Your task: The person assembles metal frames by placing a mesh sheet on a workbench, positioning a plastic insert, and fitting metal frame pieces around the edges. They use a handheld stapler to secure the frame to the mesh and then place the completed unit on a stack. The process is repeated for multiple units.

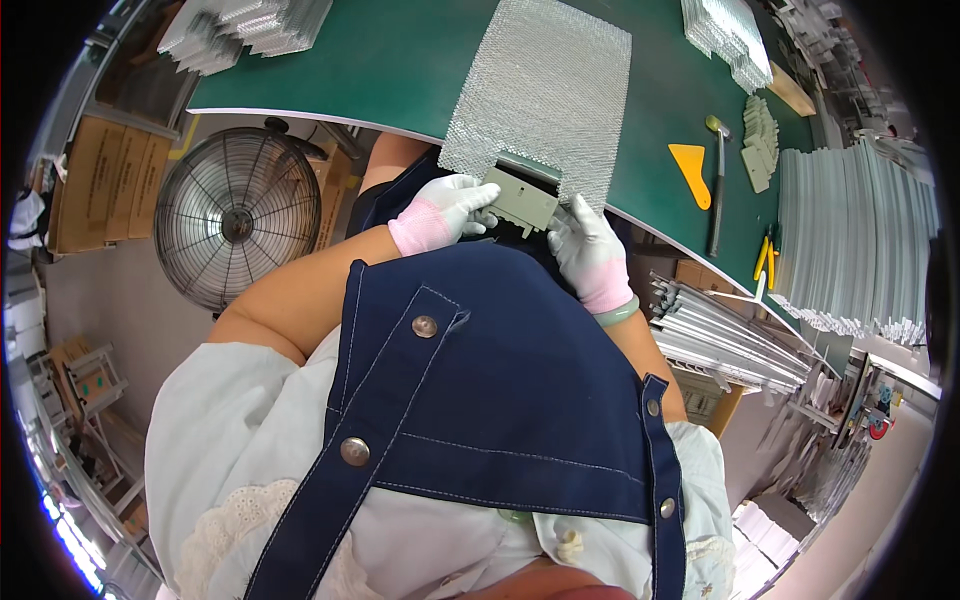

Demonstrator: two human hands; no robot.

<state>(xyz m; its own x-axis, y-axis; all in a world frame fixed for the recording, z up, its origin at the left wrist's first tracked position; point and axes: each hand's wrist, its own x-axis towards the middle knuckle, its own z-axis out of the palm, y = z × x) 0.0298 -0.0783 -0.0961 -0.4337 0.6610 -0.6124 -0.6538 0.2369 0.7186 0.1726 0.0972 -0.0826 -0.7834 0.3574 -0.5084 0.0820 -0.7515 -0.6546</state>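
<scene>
At the near end of the silver sheet [545, 85], left hand [445, 210] has its grip closed on the gray plastic piece [520, 199]; right hand [588, 245] is at its right edge, can't tell if gripping. Yellow scraper [690, 170] and hammer [718, 195] on desk [370, 70], right of sheet.

Count: two gloved hands [450, 208] [592, 258]; one held grey-green part [522, 199]; one scraper [690, 174]; one hammer [718, 188]; one yellow-handled tool [766, 262]; one fan [237, 225].

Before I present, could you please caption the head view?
Gloved left hand holds a grey-green part at the edge of a silvery panel, right hand alongside.
</scene>
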